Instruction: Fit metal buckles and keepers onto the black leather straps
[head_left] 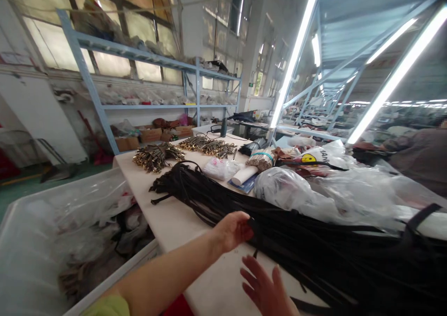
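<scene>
Observed: the left hand (pixel 233 230) reaches across the table (pixel 174 218) and closes its fingers on the near edge of a long bundle of black straps (pixel 265 213). The fingertips are curled into the straps and hidden behind them, so the depth of the grip cannot be confirmed. The right hand (pixel 267 290) hovers just beside the bundle, fingers spread and open, holding nothing.

Location of the work: the straps lie lengthwise along the table, from their loose ends near a heap of gold-coloured metal fittings (pixel 157 155) to a thick mass at the lower right of the view. Clear plastic bags (pixel 296 190) rest against the far side of the bundle.

Risks noted:
- The straps lie loose and overlapping. A pull on a few of them is likely to drag neighbours along and tangle the bundle.
- The grip takes only the edge of the bundle. Straps could slip out if it is lifted with one hand.
- Some strap ends hang close to the table's near edge. A sideways tug could spill them into the white bin (pixel 70 241) below, which already holds mixed material.
- The bags touching the bundle may slide with it and push the white roll (pixel 244 174) and nearby items
</scene>
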A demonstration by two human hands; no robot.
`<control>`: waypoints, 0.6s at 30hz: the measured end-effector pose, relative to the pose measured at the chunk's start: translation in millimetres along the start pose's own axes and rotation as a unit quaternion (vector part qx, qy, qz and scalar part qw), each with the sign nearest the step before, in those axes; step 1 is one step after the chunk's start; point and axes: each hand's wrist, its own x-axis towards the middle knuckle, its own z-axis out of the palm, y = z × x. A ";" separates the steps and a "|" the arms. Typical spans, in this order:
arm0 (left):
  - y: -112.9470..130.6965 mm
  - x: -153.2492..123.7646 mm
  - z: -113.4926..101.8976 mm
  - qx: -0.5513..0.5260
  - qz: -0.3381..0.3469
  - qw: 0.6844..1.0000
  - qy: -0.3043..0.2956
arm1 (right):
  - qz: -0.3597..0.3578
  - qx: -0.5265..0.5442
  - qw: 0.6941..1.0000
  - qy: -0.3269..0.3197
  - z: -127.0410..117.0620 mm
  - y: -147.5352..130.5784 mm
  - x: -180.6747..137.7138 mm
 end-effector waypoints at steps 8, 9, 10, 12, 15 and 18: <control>-14.8 -19.8 -1.9 -0.108 -0.021 0.990 -0.090 | -0.085 0.277 0.955 0.062 -37.8 -26.3 -17.0; 0.9 -17.7 -5.0 -0.129 0.004 0.987 -0.097 | -0.096 0.253 0.959 0.080 -47.5 -33.5 -26.3; 19.0 -15.4 -9.2 -0.151 0.036 0.983 -0.100 | -0.108 0.228 0.963 0.095 -56.5 -42.4 -35.3; 57.4 -12.0 -22.7 -0.193 0.107 0.971 -0.093 | -0.147 0.177 0.964 0.133 -71.8 -64.8 -50.8; 100.7 -16.5 -55.1 -0.217 0.178 0.958 -0.059 | -0.208 0.084 0.955 0.194 -89.8 -101.8 -66.7; 111.2 -38.2 -91.2 -0.195 0.216 0.956 -0.033 | -0.216 -0.006 0.943 0.251 -101.3 -133.7 -72.9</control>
